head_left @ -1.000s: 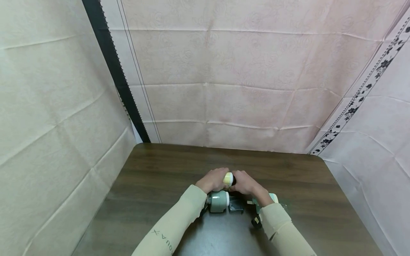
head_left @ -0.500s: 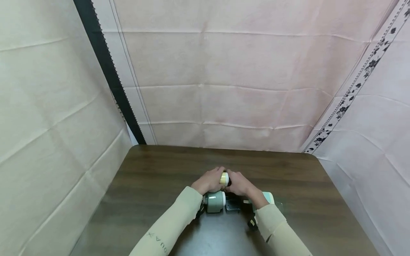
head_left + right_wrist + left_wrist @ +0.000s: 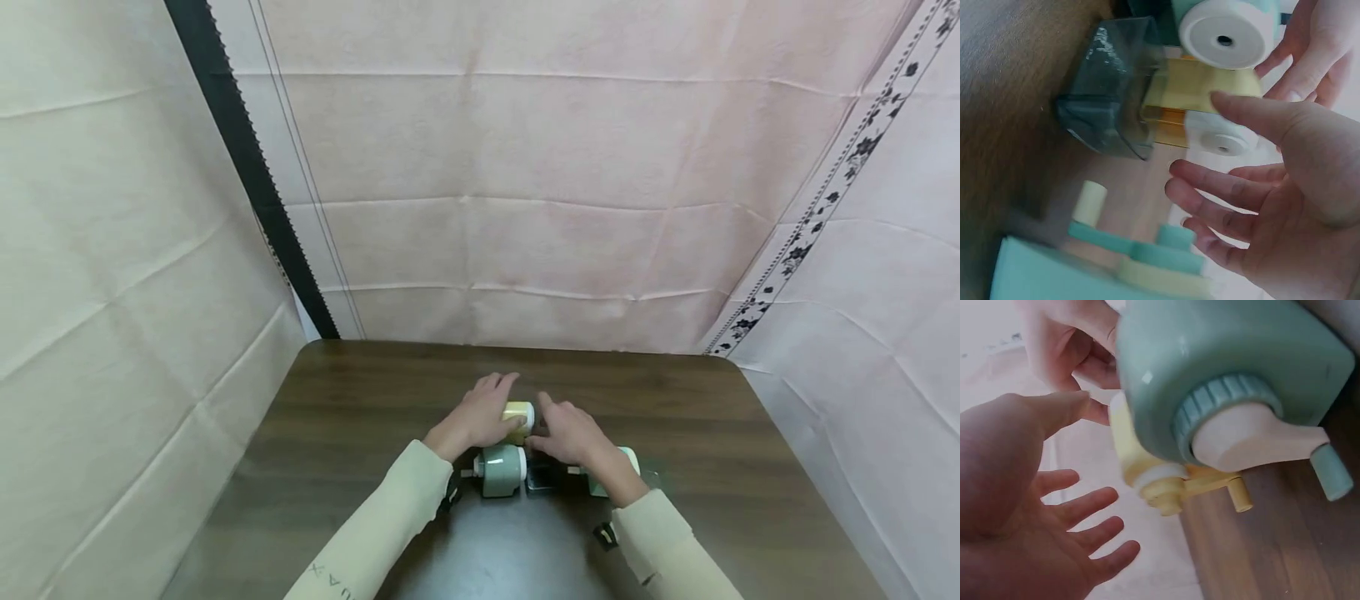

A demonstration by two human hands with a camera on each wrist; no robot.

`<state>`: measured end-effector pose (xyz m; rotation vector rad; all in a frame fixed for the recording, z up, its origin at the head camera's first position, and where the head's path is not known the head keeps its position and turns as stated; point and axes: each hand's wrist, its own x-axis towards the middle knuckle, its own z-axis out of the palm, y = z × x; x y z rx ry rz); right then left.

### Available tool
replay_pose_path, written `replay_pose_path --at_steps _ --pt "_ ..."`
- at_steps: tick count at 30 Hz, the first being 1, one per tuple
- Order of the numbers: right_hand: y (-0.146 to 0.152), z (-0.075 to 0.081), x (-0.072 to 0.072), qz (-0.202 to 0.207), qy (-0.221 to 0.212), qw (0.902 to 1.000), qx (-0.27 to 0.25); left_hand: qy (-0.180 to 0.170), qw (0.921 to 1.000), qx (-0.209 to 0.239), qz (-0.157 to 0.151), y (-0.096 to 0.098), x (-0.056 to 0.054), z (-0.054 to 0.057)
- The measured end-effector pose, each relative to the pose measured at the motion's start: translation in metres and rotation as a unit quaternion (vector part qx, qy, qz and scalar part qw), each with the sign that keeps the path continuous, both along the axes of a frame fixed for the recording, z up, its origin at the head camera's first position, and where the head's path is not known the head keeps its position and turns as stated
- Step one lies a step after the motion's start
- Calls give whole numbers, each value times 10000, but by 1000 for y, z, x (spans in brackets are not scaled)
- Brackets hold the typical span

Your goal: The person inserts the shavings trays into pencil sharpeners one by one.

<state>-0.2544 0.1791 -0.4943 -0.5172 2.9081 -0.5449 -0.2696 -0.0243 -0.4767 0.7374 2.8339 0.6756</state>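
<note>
A yellow crank pencil sharpener [image 3: 517, 413] stands on the table between both hands. My left hand [image 3: 478, 418] is at its left, fingers spread; in the left wrist view the left hand [image 3: 1054, 506] is open beside it. At its right is my right hand [image 3: 573, 433]. In the right wrist view the right hand [image 3: 1272, 187] has loosely extended fingers, its thumb over the yellow sharpener [image 3: 1204, 87]; whether it touches cannot be told. Nearer me is a grey-green crank pencil sharpener [image 3: 501, 472], with a dark see-through shavings drawer [image 3: 1110, 87] extending beside it.
A mint-green pencil sharpener [image 3: 1085, 275] with a crank stands to the right, partly hidden by the right forearm in the head view. The brown wooden table [image 3: 360, 400] ends at pale cloth hangings [image 3: 480, 208] at the back and sides.
Both hands held the yellow sharpener before; now their fingers have loosened and moved apart from it. The left hand has shifted left and opened wide. The sharpeners stay in place.
</note>
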Motion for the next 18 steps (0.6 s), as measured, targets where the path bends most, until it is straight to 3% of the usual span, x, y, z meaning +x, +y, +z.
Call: replay_pose_path --at_steps 4,8,13,18 --pt "7 8 14 171 444 9982 366 368 9985 377 -158 -6 19 8" --pt "12 12 27 587 516 9954 562 461 9969 568 -296 -15 38 13" --pt "14 12 39 837 449 9915 891 162 9986 195 -474 -22 54 12" --pt "14 6 45 880 559 9869 1233 -158 9977 -321 -571 -18 61 5"
